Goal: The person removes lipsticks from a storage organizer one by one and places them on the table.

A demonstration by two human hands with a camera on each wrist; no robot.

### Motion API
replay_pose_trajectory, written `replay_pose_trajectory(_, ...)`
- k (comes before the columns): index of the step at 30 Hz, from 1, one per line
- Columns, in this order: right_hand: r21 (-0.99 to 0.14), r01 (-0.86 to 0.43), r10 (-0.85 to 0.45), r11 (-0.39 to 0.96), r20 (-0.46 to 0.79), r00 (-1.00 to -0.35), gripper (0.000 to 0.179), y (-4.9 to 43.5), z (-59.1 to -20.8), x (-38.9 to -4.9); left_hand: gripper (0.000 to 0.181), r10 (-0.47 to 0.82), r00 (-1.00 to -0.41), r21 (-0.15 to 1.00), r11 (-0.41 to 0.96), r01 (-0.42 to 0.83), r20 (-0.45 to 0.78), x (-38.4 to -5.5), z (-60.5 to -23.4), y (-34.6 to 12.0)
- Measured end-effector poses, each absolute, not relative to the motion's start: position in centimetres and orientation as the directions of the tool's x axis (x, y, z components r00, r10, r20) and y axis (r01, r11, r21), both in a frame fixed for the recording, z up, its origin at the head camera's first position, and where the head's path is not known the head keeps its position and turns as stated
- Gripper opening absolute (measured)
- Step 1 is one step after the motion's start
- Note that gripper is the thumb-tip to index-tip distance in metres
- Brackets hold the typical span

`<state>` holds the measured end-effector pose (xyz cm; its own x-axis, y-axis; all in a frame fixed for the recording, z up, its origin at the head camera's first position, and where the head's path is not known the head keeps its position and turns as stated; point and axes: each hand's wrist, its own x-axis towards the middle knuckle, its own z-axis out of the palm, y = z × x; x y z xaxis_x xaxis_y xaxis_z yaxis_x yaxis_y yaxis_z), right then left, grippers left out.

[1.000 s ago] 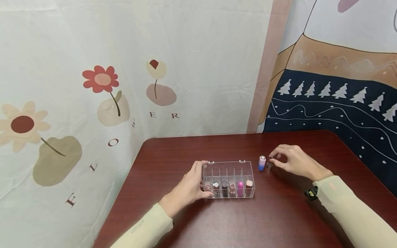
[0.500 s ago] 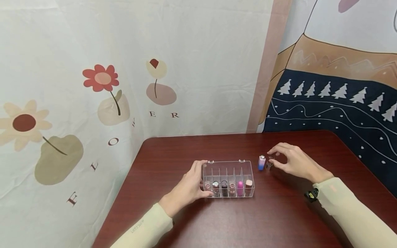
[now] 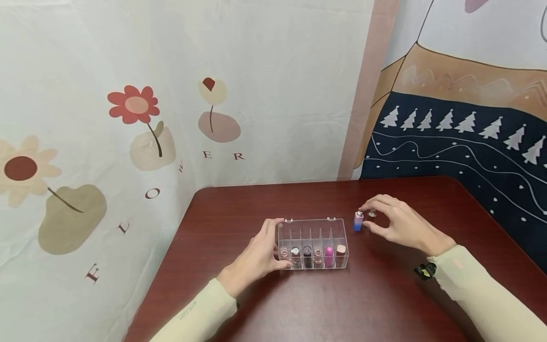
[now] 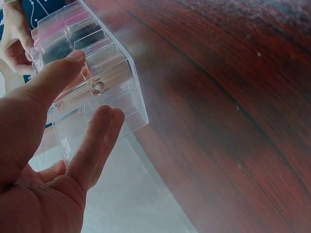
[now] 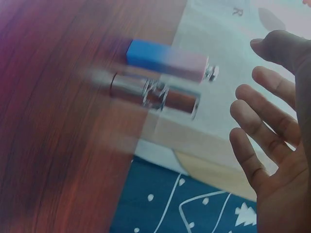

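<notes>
A blue-and-pink lipstick tube [image 3: 358, 221] stands upright on the table, out to the right of the box, and just beside it stands a clear lipstick tube [image 5: 155, 94] with a silver base and a brown section; whether the two touch is hard to tell. The right hand [image 3: 395, 223] is at these tubes with its thumb and fingers apart and nothing between them in its grasp; the right wrist view shows the fingers spread and a gap to both tubes, while from the head the clear one shows partly behind the hand.

The left hand [image 3: 256, 251] grips the left end of a clear divided box [image 3: 309, 230], thumb at the near side, fingers reaching to the far corner. Six tubes stand in the box's near row, among them a dark tube [image 3: 307, 256], a magenta tube [image 3: 329, 256] and, at the right end, a brown tube [image 3: 340, 256] with a pale top.

Both arms wear pale sleeves [image 3: 483, 285], and a black device [image 3: 426, 270] sits at the right cuff. Beyond the reddish-brown table [image 3: 239, 209] hang a pale flower-printed cloth [image 3: 278, 95] and, on the right, a dark tree-printed cloth [image 3: 444, 147]
</notes>
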<state>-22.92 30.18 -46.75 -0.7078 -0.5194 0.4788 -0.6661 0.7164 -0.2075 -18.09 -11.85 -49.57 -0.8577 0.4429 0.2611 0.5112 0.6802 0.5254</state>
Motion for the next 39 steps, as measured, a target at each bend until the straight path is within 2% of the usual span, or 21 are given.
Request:
replay_pose_trajectory(6, -0.165, -0.740, -0.582, 0.652, 0.517, -0.628, 0.043, 29.1, -46.5, -22.3, 0.112, 0.438, -0.862, 0.526, 0.685, 0.504, 0.256, -18.0, -49.5, -11.9)
replay_pose_trajectory(15, -0.150, -0.798, -0.634, 0.583, 0.530, -0.563, 0.048, 27.7, -46.3, -21.5, 0.111, 0.424, -0.868, 0.528, 0.691, 0.494, 0.257, -17.7, -49.4, -11.7)
replay_pose_trajectory(22, -0.093, -0.843, -0.684, 0.531, 0.540, -0.490, 0.048, 26.4, -46.6, -20.9, 0.110, 0.436, -0.855, 0.516, 0.682, 0.518, 0.281, -17.7, -49.4, -11.8)
replay_pose_trajectory(28, -0.059, -0.867, -0.711, 0.494, 0.546, -0.443, 0.047, 25.5, -46.9, -20.5, 0.111, 0.437, -0.864, 0.553, 0.668, 0.498, 0.249, -17.8, -49.2, -11.8)
replay_pose_trajectory(33, -0.051, -0.872, -0.727, 0.486, 0.530, -0.436, 0.044, 25.0, -47.3, -20.2, 0.112, 0.438, -0.868, 0.569, 0.663, 0.486, 0.231, -18.1, -49.2, -11.9)
replay_pose_trajectory(39, -0.058, -0.861, -0.736, 0.505, 0.492, -0.465, 0.042, 24.8, -47.7, -19.8, 0.111, 0.446, -0.859, 0.560, 0.656, 0.505, 0.251, -18.3, -49.3, -11.9)
